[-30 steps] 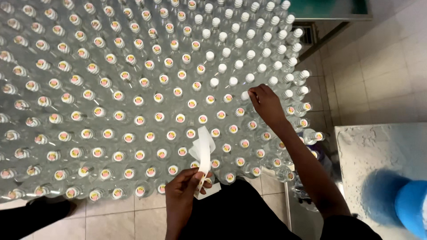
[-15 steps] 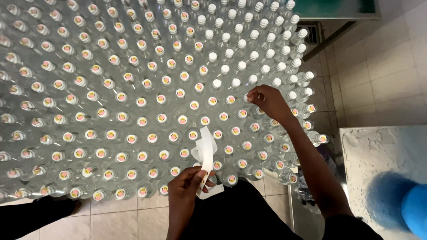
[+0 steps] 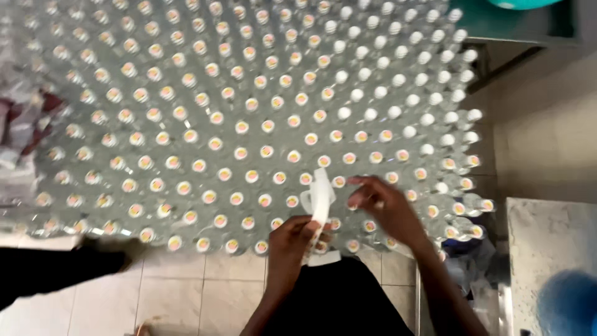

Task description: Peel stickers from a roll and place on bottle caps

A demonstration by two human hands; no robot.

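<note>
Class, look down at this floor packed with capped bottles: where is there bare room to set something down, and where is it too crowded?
Bare tiled floor lies below the bottle block's near edge, left of the left hand holding the paper strip. More bare floor lies right of the bottles. Among the bottles, caps nearly touch.

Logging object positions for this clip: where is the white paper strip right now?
In the head view the white paper strip stands low and centre, pinched by the left hand, just left of the right hand, over the nearest bottles.

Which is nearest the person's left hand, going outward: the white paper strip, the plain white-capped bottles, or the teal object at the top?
1. White paper strip: held in the left hand, rising above it.
2. Plain white-capped bottles: upper right of the bottle block.
3. Teal object: top right edge, farthest.
</note>
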